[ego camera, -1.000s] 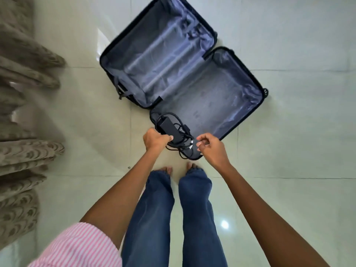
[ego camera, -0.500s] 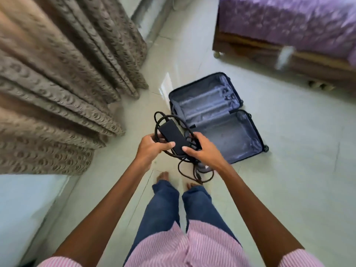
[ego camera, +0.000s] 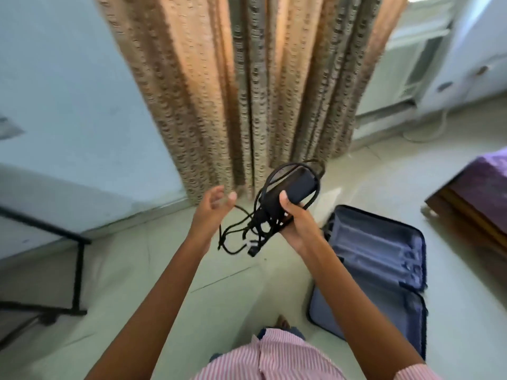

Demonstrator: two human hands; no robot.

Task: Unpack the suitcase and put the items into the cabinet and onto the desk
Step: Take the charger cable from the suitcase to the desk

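Observation:
A black power adapter (ego camera: 297, 187) with a tangle of black cable (ego camera: 247, 231) is held up at chest height in my right hand (ego camera: 295, 223). Loops of the cable hang down below the hand. To its left, my left hand (ego camera: 212, 212) is open with fingers spread, and its fingertips come close to one hanging strand. The dark blue suitcase (ego camera: 384, 259) lies open on the floor at the right, both halves showing bare grey lining.
A brown patterned curtain (ego camera: 247, 91) hangs straight ahead. A black metal frame (ego camera: 78, 270) stands at the left by the pale wall. A bed with a purple cover (ego camera: 482, 187) is at the right edge. A white unit (ego camera: 406, 67) sits under the window.
My left hand has let go of the adapter and opened. The adapter is now in my right hand alone, and the view has turned left from the suitcase toward the curtain.

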